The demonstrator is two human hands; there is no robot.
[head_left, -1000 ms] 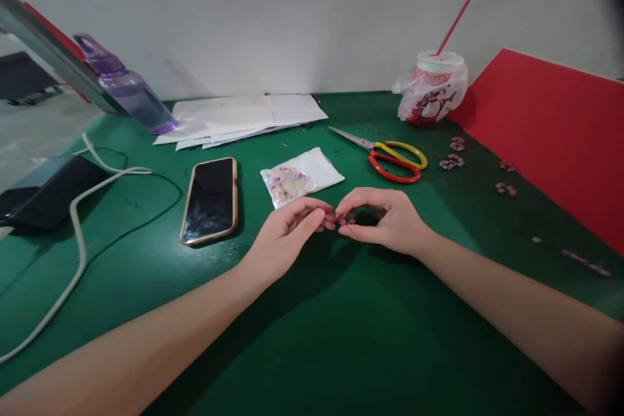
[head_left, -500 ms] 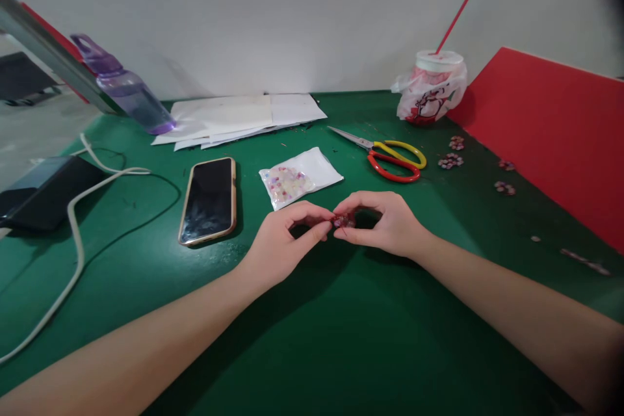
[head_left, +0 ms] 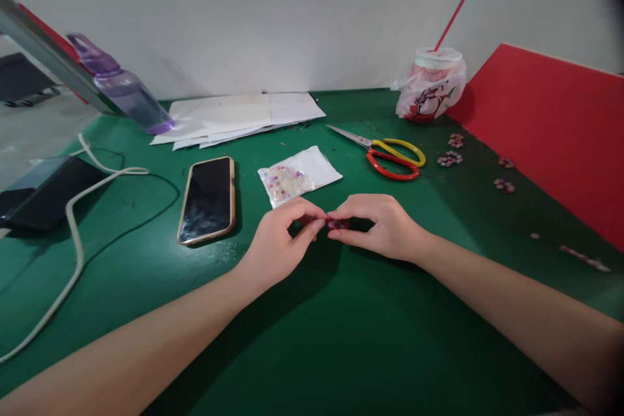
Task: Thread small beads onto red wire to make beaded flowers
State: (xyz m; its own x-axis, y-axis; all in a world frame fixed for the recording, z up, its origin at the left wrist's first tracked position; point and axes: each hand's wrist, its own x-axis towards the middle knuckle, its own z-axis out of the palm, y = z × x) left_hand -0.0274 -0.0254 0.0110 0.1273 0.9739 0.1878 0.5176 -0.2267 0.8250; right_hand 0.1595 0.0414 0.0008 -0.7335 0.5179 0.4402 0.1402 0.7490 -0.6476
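Note:
A small reddish beaded piece (head_left: 340,224) is held just above the green table, in front of the bead packet. My right hand (head_left: 383,226) pinches it between thumb and fingers. At its left edge, the thumb and forefinger of my left hand (head_left: 285,234) are pressed together; whether they grip a bead or a thin strand of it is too small to tell. A clear-and-white packet of beads (head_left: 288,183) lies just beyond my left fingers. Scissors (head_left: 390,155) with one yellow and one red handle lie past my right hand.
Several beaded flowers (head_left: 450,158) lie at the right, beside a red board (head_left: 550,123). A phone (head_left: 207,201), white cable (head_left: 75,227) and black object (head_left: 53,192) are at the left. Papers (head_left: 229,117), a purple bottle (head_left: 131,97) and a bagged drink cup (head_left: 431,88) stand along the back.
Both hands have shifted slightly left with the beaded piece. Fingers of the right hand now cover more of it. Everything on the table lies as before.

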